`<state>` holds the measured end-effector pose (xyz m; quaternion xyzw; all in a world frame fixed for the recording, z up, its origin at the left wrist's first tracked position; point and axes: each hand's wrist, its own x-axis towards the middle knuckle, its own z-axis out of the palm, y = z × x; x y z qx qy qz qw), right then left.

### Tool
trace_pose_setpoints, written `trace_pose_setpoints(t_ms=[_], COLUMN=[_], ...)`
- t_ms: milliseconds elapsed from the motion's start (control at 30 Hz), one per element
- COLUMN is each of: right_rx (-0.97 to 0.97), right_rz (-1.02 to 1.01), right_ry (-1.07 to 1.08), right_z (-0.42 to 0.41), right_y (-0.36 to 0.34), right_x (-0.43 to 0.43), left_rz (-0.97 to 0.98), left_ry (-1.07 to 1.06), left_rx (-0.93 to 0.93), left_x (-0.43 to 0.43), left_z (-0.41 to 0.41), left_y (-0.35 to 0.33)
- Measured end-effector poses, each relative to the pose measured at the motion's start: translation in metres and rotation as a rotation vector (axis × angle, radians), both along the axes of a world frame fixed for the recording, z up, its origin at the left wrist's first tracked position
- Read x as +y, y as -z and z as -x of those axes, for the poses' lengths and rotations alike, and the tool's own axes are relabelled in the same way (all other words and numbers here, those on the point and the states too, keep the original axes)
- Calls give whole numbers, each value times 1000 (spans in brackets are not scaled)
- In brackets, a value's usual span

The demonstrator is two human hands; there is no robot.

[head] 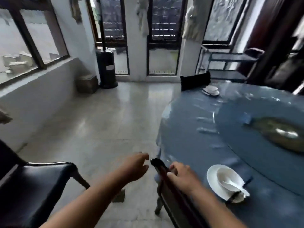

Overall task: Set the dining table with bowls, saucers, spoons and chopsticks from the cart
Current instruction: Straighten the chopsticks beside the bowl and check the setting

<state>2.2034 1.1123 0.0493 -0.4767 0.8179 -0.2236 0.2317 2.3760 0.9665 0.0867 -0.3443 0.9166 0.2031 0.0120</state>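
Observation:
A round dining table [189, 122] under a blue cloth fills the right side. Near its front edge stands a white saucer [212, 183] holding a white bowl [230, 176] with a white spoon [231, 185] inside; dark chopsticks [236, 195] lie by a folded napkin at the saucer's edge. A second white setting [211, 90] sits at the far edge. My right hand [182, 176] grips the top rail of a dark wooden chair [166, 183] pushed up to the table. My left hand [134, 167] hovers just left of that rail, fingers apart, holding nothing. The image is blurred.
A glass turntable [238, 137] with a dark dish [279, 132] covers the table's middle. A black padded chair [41, 178] stands at the lower left, another dark chair [195, 80] at the far side. A black cylindrical heater [107, 66] and a shelf cart [230, 63] stand by the windows.

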Motion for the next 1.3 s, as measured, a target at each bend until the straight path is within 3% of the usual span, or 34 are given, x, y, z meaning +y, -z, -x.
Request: trace_pose_setpoints(t_ms=[233,600,933,1100,1300], right_rx=[26,-41,62,-52,-269], right_rz=[-32,-128,-204,-206,-43], right_ry=[360,841,1069,1100,1110], right_z=[80,152,178,186,183], right_y=[16,45,82,108,126], right_x=[33,121,152,151,151], left_rz=[12,-9,-47,-205,-457], left_ry=[425,817,922,893,826], left_rx=[-25,-151,-224,-226,-212], left_x=[-20,32,45,44,52], left_z=[150,297,377,388,386], left_y=[24,75,124,151,172])
